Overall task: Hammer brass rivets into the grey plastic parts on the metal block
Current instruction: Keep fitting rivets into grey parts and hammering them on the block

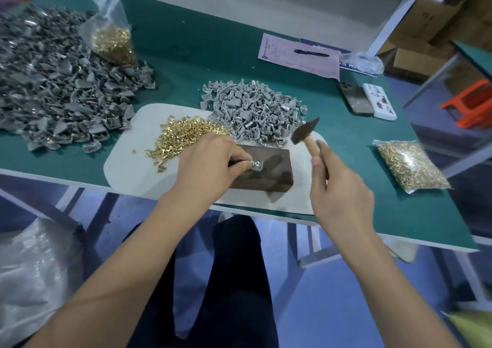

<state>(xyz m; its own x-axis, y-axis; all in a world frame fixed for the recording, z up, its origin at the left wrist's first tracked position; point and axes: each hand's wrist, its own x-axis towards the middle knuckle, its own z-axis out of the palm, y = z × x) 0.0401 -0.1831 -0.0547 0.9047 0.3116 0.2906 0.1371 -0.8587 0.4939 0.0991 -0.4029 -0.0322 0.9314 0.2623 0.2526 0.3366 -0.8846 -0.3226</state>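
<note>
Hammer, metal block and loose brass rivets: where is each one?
hammer (303, 130): head view, on its dark head.
metal block (269, 172): head view, on its bare top face.
loose brass rivets (181, 137): head view, on the middle of the pile.

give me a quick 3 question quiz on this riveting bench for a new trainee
1. True or false: the hammer is resting flat on the metal block.
2. Which hand pinches the grey part on the block? A) left hand B) right hand
3. Fill in: the loose brass rivets lie on the white ____.

Key: 1 false, it is raised above the block; 2 A; 3 mat.
</note>
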